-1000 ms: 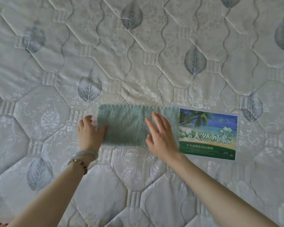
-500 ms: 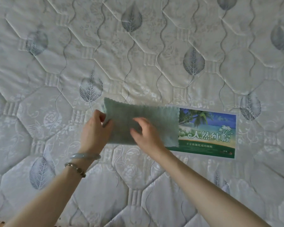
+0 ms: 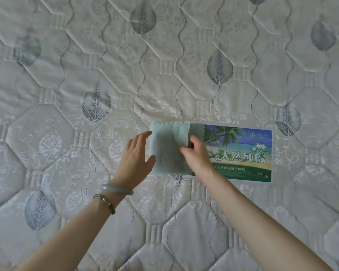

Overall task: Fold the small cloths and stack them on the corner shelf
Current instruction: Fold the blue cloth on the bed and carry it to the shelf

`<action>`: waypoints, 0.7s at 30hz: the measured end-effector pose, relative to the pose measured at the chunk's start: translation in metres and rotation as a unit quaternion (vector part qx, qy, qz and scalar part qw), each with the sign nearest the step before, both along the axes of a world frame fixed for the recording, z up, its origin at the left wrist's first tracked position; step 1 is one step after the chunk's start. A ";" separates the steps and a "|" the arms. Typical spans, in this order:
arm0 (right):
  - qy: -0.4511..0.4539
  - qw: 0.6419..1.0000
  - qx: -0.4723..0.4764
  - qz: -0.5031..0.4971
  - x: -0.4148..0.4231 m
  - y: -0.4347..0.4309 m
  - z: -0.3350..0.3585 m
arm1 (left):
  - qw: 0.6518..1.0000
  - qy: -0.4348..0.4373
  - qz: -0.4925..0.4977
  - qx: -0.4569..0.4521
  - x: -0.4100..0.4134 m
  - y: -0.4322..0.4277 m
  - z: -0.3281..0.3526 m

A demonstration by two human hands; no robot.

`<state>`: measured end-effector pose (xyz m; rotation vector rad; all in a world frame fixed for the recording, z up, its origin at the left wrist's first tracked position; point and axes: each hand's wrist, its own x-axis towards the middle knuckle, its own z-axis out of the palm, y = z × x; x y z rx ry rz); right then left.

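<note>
Since the pale green fluffy cloth [image 3: 167,149] lies doubled over on the white quilted mattress [image 3: 164,75], with its right side overlapping the printed beach-scene label [image 3: 243,153], we judge it light, limp and plush. It is unlikely to slide, yet it could easily spring open at the fold. Our right hand [image 3: 196,155] pinches the turned-over edge with curled fingers. Our left hand [image 3: 137,155] is spread loose beside the cloth, fingers straight, thumb against the folded left side, grasping nothing. We would take hold at the free right edge near both corners, or carry it flat between two palms, because a single-point grip would probably let the layers sag apart. No corner shelf is in view.
</note>
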<state>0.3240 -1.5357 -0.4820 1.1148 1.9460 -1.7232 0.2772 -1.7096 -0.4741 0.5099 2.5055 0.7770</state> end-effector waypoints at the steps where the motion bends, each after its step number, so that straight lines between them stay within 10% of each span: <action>1: -0.007 1.000 0.014 0.011 0.002 0.005 -0.005 | 0.999 0.006 -0.038 -0.021 -0.002 -0.001 -0.006; 15: 0.054 0.980 0.168 0.087 0.015 0.034 -0.020 | 0.943 0.101 -0.228 -0.221 -0.028 0.010 -0.048; 21: 0.120 0.788 0.506 0.328 0.030 0.030 -0.039 | 0.941 0.145 -0.225 -0.208 -0.023 0.015 -0.052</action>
